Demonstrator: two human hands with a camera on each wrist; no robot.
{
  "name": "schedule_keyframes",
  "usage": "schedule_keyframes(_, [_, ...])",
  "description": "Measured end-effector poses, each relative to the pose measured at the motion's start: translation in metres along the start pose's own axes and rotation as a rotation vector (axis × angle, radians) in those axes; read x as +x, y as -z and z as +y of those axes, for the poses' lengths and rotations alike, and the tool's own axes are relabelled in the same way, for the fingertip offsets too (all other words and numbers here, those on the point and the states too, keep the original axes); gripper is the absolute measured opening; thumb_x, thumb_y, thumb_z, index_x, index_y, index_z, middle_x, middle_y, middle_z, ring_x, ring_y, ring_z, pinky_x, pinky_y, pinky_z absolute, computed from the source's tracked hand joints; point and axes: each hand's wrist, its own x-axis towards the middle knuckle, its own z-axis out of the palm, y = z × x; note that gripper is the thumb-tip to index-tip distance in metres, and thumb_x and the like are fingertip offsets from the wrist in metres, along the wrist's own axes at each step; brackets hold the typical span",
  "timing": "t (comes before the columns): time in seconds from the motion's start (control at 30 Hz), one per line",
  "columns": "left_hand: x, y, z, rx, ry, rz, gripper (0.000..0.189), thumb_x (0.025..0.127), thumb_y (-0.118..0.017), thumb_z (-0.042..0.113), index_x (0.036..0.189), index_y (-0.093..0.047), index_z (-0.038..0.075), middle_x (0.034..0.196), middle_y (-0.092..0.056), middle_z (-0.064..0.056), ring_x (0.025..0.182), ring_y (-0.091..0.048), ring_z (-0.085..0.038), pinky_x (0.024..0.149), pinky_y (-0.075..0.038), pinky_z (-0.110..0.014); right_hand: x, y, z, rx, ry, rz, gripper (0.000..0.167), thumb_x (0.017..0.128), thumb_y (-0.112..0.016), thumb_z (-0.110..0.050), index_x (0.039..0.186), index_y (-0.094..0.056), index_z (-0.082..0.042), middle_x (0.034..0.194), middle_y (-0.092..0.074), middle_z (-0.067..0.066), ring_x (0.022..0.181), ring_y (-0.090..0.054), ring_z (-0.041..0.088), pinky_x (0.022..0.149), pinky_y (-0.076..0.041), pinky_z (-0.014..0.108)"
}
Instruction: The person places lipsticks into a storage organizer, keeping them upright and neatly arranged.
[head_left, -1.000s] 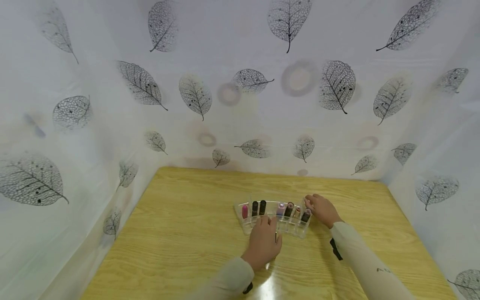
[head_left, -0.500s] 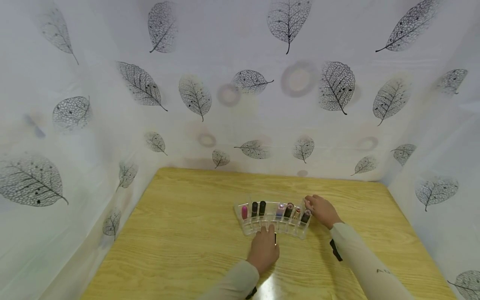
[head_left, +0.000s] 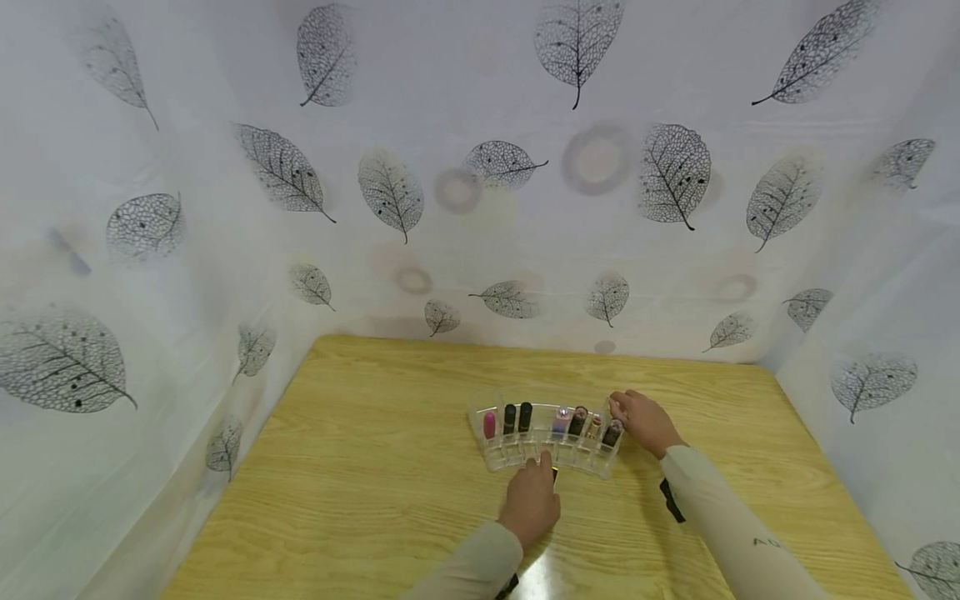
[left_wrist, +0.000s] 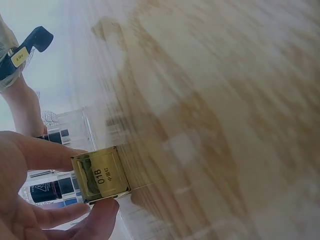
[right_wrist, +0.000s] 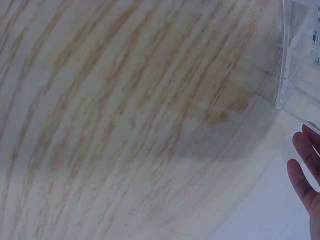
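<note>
In the head view a clear, curved acrylic lipstick holder [head_left: 495,460] stands on the table, with several lipsticks upright in its slots. A pink one [head_left: 489,425] is at the left end, two black ones [head_left: 517,418] beside it, and others [head_left: 577,421] fill the right part. Just in front of the holder, my left hand [head_left: 531,500] pinches a lipstick between thumb and fingers; its square gold end [left_wrist: 101,174] marked 01B faces the left wrist camera. My right hand [head_left: 647,423] touches the holder's right end, its fingers [right_wrist: 300,177] fairly straight in the right wrist view.
The wood-grain table [head_left: 360,450] spreads around the holder. White curtains [head_left: 480,242] with leaf prints enclose its back and sides. A dark strap [head_left: 672,500] hangs at the right wrist.
My left hand has drawn back from the holder toward the table's near side, with the lipstick in its fingers. The right hand and the holder have stayed in place.
</note>
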Motion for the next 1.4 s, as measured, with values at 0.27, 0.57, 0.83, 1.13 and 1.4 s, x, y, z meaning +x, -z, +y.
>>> schedule_keyframes(0.27, [0.0007,0.0003,0.0025,0.037,0.029,-0.013,0.045,0.071,-0.075,0.018,0.104,-0.052,0.000,0.078,-0.058,-0.011,0.057,-0.057,-0.020,0.048,-0.044,-0.028,-0.0010,-0.0005,-0.0001,-0.004,0.004,-0.007,0.024,0.097,-0.047,-0.015,0.107,-0.064,-0.001,0.082,-0.061,0.009,0.063,-0.051,0.014,0.060,-0.048,0.037])
schedule_keyframes(0.57, [0.0039,-0.0023,0.0003,-0.034,0.098,-0.104,0.041,0.076,-0.070,0.019,0.104,-0.054,-0.006,0.078,-0.060,-0.014,0.066,-0.061,-0.024,0.057,-0.050,-0.031,-0.0002,-0.0012,0.0005,0.009,-0.005,-0.014,0.026,0.098,-0.046,-0.017,0.108,-0.063,-0.001,0.084,-0.062,0.009,0.066,-0.054,0.017,0.062,-0.049,0.039])
schedule_keyframes(0.83, [0.0034,-0.0029,-0.0020,-0.050,0.099,-0.082,0.040,0.079,-0.070,0.026,0.100,-0.055,-0.005,0.075,-0.061,-0.013,0.065,-0.061,-0.024,0.054,-0.049,-0.032,-0.0002,-0.0025,0.0008,-0.007,0.012,0.000,0.025,0.097,-0.047,-0.016,0.108,-0.064,0.000,0.094,-0.066,0.016,0.074,-0.060,0.025,0.069,-0.052,0.045])
schedule_keyframes(1.13, [0.0068,-0.0043,-0.0026,-0.051,0.126,-0.134,0.036,0.079,-0.069,0.024,0.098,-0.057,-0.004,0.075,-0.061,-0.013,0.066,-0.061,-0.024,0.055,-0.049,-0.032,-0.0015,-0.0016,-0.0009,0.000,0.008,-0.011,0.028,0.098,-0.044,-0.015,0.111,-0.062,0.001,0.107,-0.066,0.022,0.103,-0.059,0.044,0.087,-0.047,0.056])
schedule_keyframes(1.4, [0.0071,-0.0013,-0.0030,-0.094,0.120,-0.125,0.033,0.078,-0.069,0.020,0.098,-0.057,-0.003,0.075,-0.061,-0.012,0.066,-0.061,-0.024,0.056,-0.049,-0.033,-0.0018,0.0005,-0.0016,-0.011,0.031,0.003,0.026,0.097,-0.045,-0.013,0.109,-0.063,0.001,0.105,-0.066,0.021,0.097,-0.062,0.041,0.083,-0.049,0.053])
